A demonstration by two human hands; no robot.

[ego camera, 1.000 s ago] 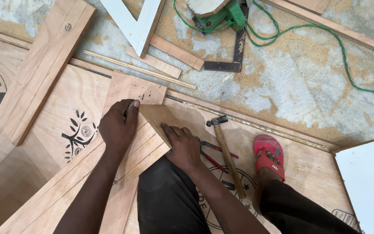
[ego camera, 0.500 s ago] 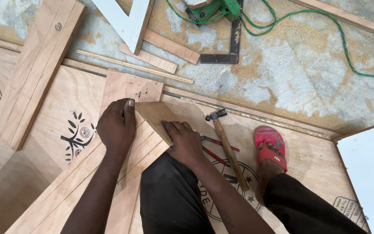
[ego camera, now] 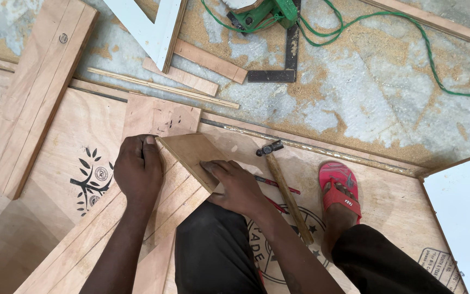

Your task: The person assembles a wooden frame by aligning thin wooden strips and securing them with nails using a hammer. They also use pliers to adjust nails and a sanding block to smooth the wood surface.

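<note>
Sawdusty concrete floor (ego camera: 354,103), plywood sheets. Left hand (ego camera: 138,170) and right hand (ego camera: 237,185) press flat on small brown plywood offcut (ego camera: 189,152); wooden-handled hammer (ego camera: 286,190) right. Offcut may slip if pressure eases.

Sawdust-strewn concrete floor (ego camera: 387,103) bears plywood sheets (ego camera: 66,163), offcuts (ego camera: 208,61), steel square (ego camera: 289,60).

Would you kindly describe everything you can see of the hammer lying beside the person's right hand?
The wooden-handled hammer with the dark metal head lies flat on the printed plywood sheet, untouched by either hand. Its small dark head points up-left toward the sawdust-strewn floor; the long, pale brown, worn-looking handle runs diagonally down-right, ending near the foot in the pink sandal. It crosses over a thin red-handled tool lying under it. The right hand rests just left of it, apart.
</note>
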